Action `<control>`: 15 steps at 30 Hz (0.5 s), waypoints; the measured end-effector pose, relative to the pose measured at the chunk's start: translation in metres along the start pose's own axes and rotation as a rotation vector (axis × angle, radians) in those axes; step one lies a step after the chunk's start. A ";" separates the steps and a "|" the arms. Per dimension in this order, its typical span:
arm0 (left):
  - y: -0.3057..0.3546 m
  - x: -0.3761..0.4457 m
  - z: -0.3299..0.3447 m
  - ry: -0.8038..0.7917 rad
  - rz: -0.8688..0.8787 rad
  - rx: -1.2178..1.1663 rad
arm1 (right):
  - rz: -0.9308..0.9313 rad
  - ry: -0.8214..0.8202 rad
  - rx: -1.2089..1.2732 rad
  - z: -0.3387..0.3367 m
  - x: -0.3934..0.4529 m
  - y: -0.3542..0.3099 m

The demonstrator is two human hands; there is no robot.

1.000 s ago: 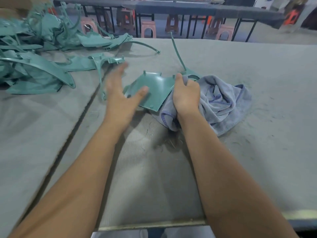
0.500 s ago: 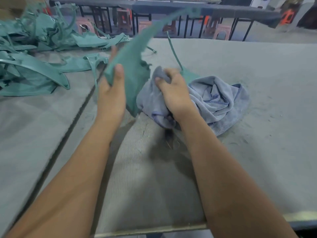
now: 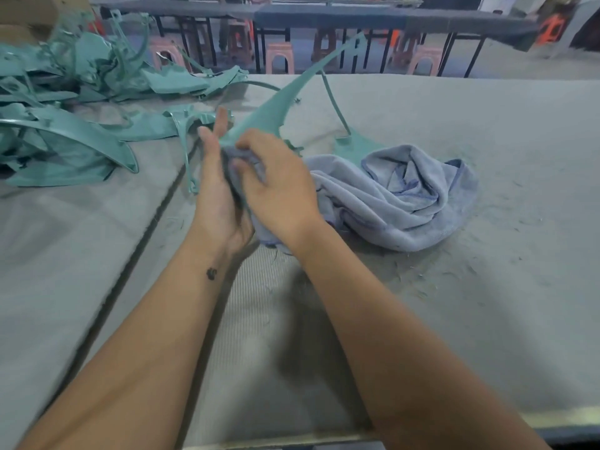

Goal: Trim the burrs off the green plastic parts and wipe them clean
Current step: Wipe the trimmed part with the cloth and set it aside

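I hold the green part [image 3: 264, 120] upright in my left hand [image 3: 216, 190], its long tip pointing away, while my right hand [image 3: 276, 186] fingers pinch the cloth [image 3: 406, 196] against its base.

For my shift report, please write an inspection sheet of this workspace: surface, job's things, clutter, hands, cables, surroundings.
Surface: grey felt-covered table, dark seam on its left part.
Job's things: pointed green plastic part held up; crumpled light blue cloth partly over another green part.
Clutter: pile of green plastic parts far left; small shavings near the cloth.
Hands: left hand holds the pointed part; right hand grips the cloth against it.
Cables: nothing seen.
Surroundings: long dark table, pink plastic stools behind.
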State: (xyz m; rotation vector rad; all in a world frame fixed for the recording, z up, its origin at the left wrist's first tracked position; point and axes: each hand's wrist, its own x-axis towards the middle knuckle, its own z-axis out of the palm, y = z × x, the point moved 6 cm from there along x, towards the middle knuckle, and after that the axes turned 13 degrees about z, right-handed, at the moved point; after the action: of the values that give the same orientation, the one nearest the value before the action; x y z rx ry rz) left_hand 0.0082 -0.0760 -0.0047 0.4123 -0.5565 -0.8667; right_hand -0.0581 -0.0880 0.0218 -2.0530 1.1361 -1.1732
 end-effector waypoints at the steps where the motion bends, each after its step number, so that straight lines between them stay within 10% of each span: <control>1: 0.001 0.001 -0.002 0.009 0.003 0.001 | -0.062 -0.026 0.013 0.001 -0.004 -0.005; 15: -0.007 0.000 -0.016 -0.158 0.060 0.432 | 0.222 0.311 -0.502 -0.026 0.047 0.036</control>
State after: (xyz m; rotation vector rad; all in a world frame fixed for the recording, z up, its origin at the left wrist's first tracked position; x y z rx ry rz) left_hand 0.0144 -0.0781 -0.0211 0.7191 -0.9028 -0.7226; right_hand -0.0824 -0.1478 0.0281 -2.0542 1.9191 -1.2108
